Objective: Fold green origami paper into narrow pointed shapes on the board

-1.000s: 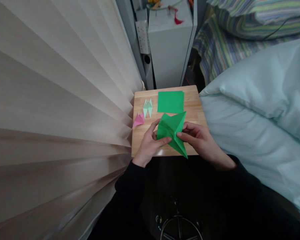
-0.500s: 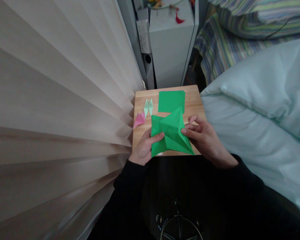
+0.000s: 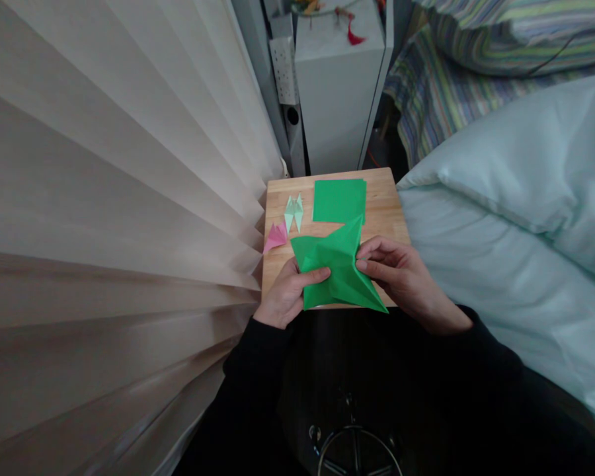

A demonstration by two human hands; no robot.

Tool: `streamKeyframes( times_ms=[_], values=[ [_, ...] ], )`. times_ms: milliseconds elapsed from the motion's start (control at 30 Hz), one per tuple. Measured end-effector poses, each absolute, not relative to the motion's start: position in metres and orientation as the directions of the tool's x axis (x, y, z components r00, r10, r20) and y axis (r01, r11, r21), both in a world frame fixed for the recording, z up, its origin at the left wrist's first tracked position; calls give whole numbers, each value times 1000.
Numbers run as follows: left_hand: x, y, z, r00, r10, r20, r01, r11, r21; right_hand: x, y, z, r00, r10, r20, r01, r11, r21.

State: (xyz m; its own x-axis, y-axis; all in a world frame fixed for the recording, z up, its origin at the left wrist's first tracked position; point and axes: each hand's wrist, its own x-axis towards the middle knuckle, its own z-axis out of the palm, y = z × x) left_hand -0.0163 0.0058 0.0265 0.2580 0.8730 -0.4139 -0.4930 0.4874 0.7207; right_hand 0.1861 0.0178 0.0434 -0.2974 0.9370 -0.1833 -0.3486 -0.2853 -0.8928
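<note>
Partly folded green paper (image 3: pixel 334 261) is hanging between both hands above the near half of a small wooden table (image 3: pixel 385 205), its pointed corners splaying outward and its lowest right tip reaching the table's near edge in this view. The left hand (image 3: pixel 285 292) is gripping the paper's left side, thumb lying across the upper face; its other fingers are mostly hiding beneath. The right hand (image 3: pixel 401 274) is pinching the right edge between thumb and fingers. Beyond the paper, a stack of green sheets (image 3: pixel 339 200) is lying flat, slightly misaligned at its right side. Left of the stack, a pale green folded piece (image 3: pixel 294 213) is resting near a pink folded piece (image 3: pixel 276 237), which is sitting close to the table's left edge. A pleated pale curtain (image 3: pixel 129 198) is flanking the table on the left; light blue bedding (image 3: pixel 500 211) is spreading on the right. Behind the table a white cabinet (image 3: pixel 334 106) is standing, a red tassel (image 3: pixel 354 34) lying on its top. Striped fabric (image 3: pixel 441 99) is draping farther right. Below, a metal ring (image 3: pixel 359 430) is showing against the dark floor.
</note>
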Motion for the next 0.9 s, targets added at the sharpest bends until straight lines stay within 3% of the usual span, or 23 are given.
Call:
streamKeyframes(
  times_ms=[200,367,600,700,900],
  values=[
    [-16,4,27,264,873,-409,-452,487,748,182,17,40,-309,932,-190,-344,-296,-891],
    [-15,4,28,237,875,-421,-451,483,750,185,17,40,-275,954,-119,-301,-203,-932],
    [-14,5,29,229,865,-446,-467,500,730,187,15,41,-274,962,-19,-85,-44,-995],
    [-12,4,29,221,871,-439,-483,489,726,183,13,37,-265,963,-47,-42,-60,-997],
    [-10,6,33,130,899,-419,-576,412,706,182,16,30,-209,973,-99,-109,-124,-986]
  ],
)
